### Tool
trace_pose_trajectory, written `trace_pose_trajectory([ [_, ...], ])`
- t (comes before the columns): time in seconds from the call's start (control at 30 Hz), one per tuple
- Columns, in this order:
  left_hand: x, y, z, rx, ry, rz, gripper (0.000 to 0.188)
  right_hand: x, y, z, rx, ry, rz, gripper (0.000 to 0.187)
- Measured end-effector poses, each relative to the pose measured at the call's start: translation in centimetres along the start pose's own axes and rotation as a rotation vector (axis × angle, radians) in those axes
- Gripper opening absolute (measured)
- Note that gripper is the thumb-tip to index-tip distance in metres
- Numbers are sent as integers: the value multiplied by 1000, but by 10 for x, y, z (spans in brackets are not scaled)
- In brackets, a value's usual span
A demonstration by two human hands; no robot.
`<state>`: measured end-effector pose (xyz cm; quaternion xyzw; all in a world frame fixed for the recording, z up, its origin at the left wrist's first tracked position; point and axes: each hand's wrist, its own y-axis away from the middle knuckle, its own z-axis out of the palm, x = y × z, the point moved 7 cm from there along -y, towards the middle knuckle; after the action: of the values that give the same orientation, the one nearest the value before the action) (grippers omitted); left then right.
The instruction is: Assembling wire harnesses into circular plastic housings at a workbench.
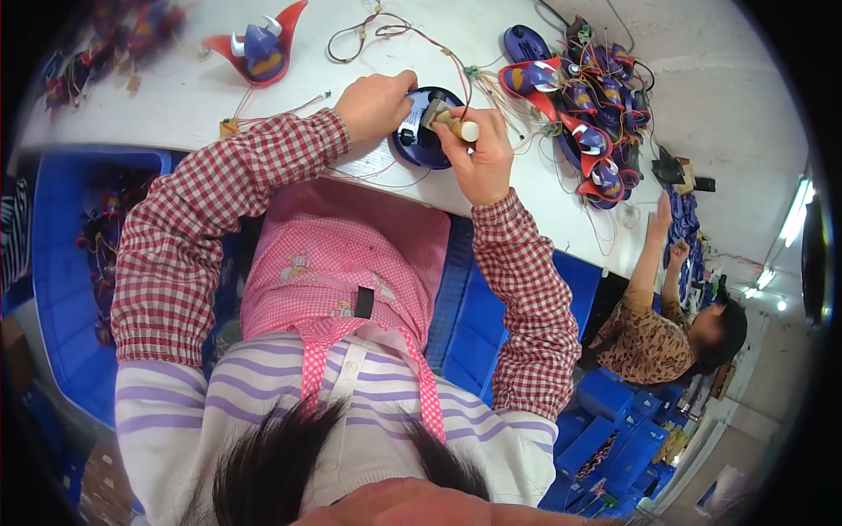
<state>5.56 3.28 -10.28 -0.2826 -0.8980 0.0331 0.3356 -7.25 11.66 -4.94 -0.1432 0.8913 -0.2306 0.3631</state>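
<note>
A round dark-purple plastic base (424, 159) with a pale patch and black parts lies on the white table in front of me. My left hand (375, 107) is closed at its left rim, fingers curled and partly hidden. My right hand (482, 156) grips a short tool (468, 131) with a pale, round-ended handle and a flat greyish head. Its head is over the upper right of the base; I cannot tell whether it touches. A thin wire (463, 74) runs from the back of the table toward the base.
Several purple-and-red horned figures (589, 138) with wires are heaped at the right. One red-winged figure (261, 51) stands at the back left. A blue bin (54, 263) holds more parts at left. A co-worker (653, 337) sits at the far right.
</note>
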Motion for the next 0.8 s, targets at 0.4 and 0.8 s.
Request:
trace_pose_trajectory([
  [0.4, -5, -2, 9, 27, 58, -29, 20, 2, -4, 17, -184, 45, 91, 22],
  [0.8, -24, 58, -104, 270, 286, -14, 22, -8, 17, -3, 55, -50, 229, 26],
])
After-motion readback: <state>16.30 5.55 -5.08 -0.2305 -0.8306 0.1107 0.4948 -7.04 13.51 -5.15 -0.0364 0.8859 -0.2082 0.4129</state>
